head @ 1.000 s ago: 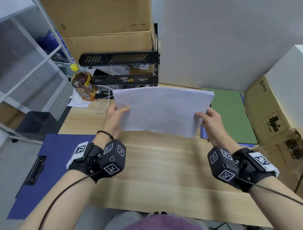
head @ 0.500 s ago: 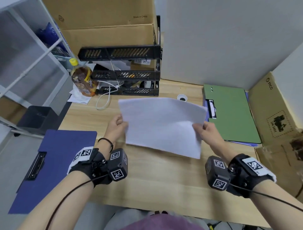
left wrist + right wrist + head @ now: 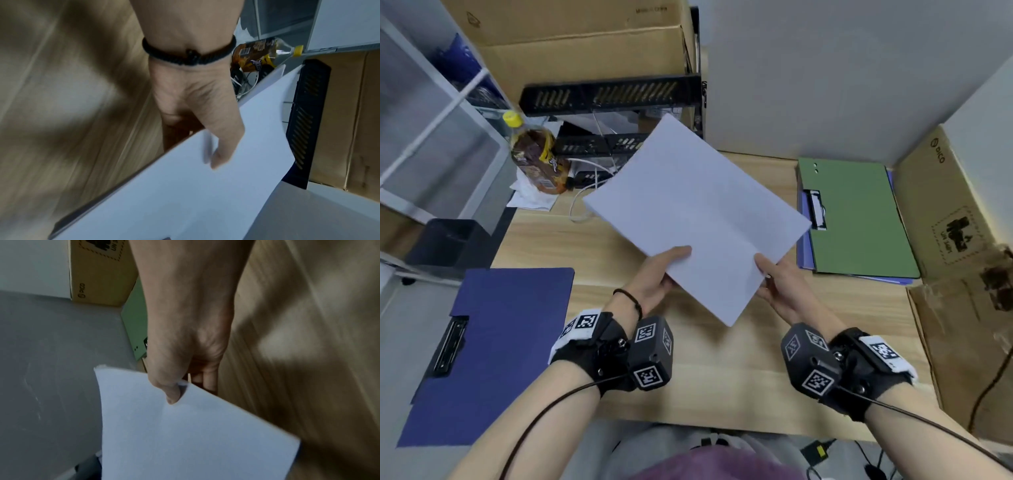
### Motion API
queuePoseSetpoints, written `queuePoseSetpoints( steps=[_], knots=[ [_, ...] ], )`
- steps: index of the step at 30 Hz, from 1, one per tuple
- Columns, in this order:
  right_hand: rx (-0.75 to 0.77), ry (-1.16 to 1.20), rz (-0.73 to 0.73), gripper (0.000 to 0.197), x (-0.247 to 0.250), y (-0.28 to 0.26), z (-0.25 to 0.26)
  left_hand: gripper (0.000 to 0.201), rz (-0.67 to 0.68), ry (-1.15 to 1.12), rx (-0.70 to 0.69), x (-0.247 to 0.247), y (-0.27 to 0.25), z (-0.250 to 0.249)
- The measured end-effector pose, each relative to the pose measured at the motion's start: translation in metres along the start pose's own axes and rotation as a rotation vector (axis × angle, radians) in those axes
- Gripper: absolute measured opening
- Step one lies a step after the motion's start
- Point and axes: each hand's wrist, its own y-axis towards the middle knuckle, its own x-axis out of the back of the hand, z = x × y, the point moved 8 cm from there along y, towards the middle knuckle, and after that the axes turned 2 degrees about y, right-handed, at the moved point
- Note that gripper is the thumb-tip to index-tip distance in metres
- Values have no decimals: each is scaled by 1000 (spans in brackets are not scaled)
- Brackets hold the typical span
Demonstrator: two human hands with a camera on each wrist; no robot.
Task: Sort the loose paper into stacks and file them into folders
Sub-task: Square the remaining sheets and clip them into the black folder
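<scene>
A stack of white paper [image 3: 698, 219] hangs above the wooden desk [image 3: 722, 377], turned diagonally with one corner toward me. My left hand [image 3: 661, 274] pinches its near left edge, thumb on top and fingers underneath. My right hand [image 3: 779, 284] pinches the near right edge the same way. The left wrist view shows the thumb of my left hand [image 3: 222, 146] on the paper [image 3: 185, 194]; the right wrist view shows the thumb of my right hand [image 3: 170, 386] pressing the sheet [image 3: 185, 434]. A blue folder [image 3: 493, 342] lies at the left, a green folder [image 3: 859, 219] at the right.
A black letter tray [image 3: 616, 99] and a brown drink bottle [image 3: 534, 154] stand at the back left, with cardboard boxes [image 3: 585, 37] behind. Another cardboard box [image 3: 959, 240] borders the desk's right side. A white cable [image 3: 585, 202] loops near the bottle.
The paper has swung from a level landscape hold to a diagonal one. Both hands have drawn closer together along its near edges, and it has come lower toward me.
</scene>
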Motion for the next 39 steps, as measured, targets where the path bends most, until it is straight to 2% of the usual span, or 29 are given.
queuePoseSetpoints(
  steps=[3,6,8,10,12,14,16,19,22,25,27,29,31,32,36,39],
  knots=[
    [-51,-21,19,31,2,-8,-14,48,-90,78,1,15,2,6],
    [-101,51,79,35,12,-17,-21,35,-107,145,7,29,-6,7],
    [-139,185,89,41,22,-23,-22,32,-68,185,24,37,-12,10],
    [-178,226,115,51,27,-28,-21,37,30,238,62,42,-17,13],
    [-223,153,172,58,25,-31,-25,52,150,320,143,44,-23,21],
    [-263,2,243,68,15,-34,-30,53,225,406,211,47,-31,27],
    [-293,-114,266,73,3,-35,-34,50,264,464,261,52,-39,29],
    [-356,-216,272,64,-21,-37,-45,45,295,508,316,65,-49,31],
    [-410,-355,309,76,-49,-36,-57,46,286,519,322,84,-56,27],
    [-422,-496,336,75,-82,-34,-70,31,223,513,319,115,-64,22],
    [-434,-545,366,73,-103,-28,-84,31,160,505,293,141,-69,16],
    [-421,-597,357,48,-130,-22,-97,41,102,492,267,172,-72,12],
    [-375,-624,330,23,-158,-13,-110,32,50,485,240,204,-78,10],
    [-351,-604,306,16,-171,-9,-116,24,14,479,228,222,-81,10],
    [-319,-609,258,24,-212,11,-146,17,-263,416,149,305,-96,9],
    [-352,-676,272,28,-234,17,-167,24,-471,524,109,366,-114,16]
  ],
)
